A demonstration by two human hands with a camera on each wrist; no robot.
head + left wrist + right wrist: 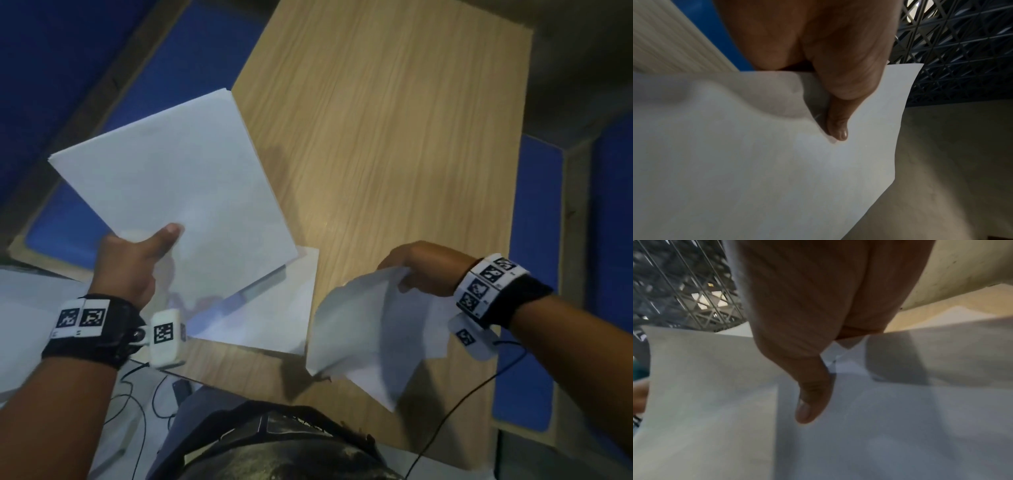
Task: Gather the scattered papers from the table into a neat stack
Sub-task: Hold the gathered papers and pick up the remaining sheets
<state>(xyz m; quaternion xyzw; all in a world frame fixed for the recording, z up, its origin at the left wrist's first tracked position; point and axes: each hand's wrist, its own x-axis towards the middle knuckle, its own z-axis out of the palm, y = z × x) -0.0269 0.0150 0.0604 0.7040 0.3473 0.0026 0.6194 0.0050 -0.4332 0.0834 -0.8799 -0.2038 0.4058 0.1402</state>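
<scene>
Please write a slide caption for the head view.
Left hand holds flat white sheets; right hand grips crumpled white papers.

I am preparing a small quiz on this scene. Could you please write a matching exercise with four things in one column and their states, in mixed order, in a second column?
Column 1
1. left hand
2. right hand
3. sheet on the table
4. table

Column 2
a. lies flat, partly under the raised sheets
b. holds flat sheets raised, thumb on top
c. light wood grain
d. grips bent, drooping sheets

Pairs: 1-b, 2-d, 3-a, 4-c
</scene>
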